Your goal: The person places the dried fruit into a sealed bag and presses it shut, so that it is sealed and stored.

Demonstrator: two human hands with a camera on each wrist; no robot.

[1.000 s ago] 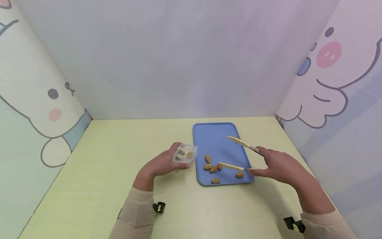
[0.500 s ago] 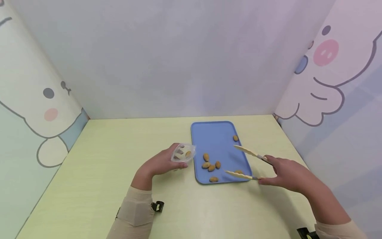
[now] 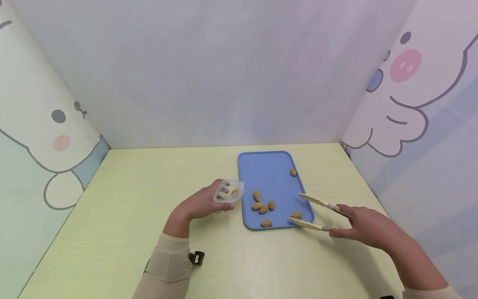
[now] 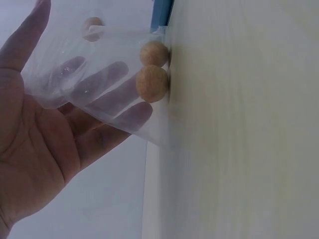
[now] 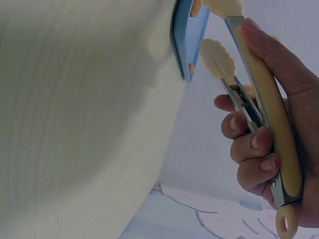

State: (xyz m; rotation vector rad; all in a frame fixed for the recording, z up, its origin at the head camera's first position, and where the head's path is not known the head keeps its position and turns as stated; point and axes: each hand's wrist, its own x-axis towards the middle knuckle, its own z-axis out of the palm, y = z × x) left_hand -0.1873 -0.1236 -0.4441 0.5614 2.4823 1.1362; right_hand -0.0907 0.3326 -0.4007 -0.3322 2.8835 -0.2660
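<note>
My left hand (image 3: 203, 202) grips a thin clear plastic container (image 3: 228, 194), its fingers showing through the wall. Inside it are brown oval things like nuts, among them one nut (image 4: 152, 83) in the left wrist view. My right hand (image 3: 367, 226) holds cream-and-metal food tongs (image 5: 266, 99), fingers and thumb wrapped round the handles. The tongs' tips are apart, with nothing pinched, over the right front of a blue tray (image 3: 267, 166). On the tray lie several nuts; a nut (image 3: 296, 215) is close to the lower tip, and another nut (image 3: 293, 172) lies near the right rim.
A pale yellow-green wooden table (image 3: 149, 174) carries the tray. Behind it rises a plain grey-white wall (image 3: 224, 83). Walls with cartoon animals stand at the left and right. A black strap mount (image 3: 196, 258) sits on the left sleeve.
My right hand has drawn the tongs right and toward me, uncovering the nut by the tray's right rim. My left hand has stayed nearly in place with the container.
</note>
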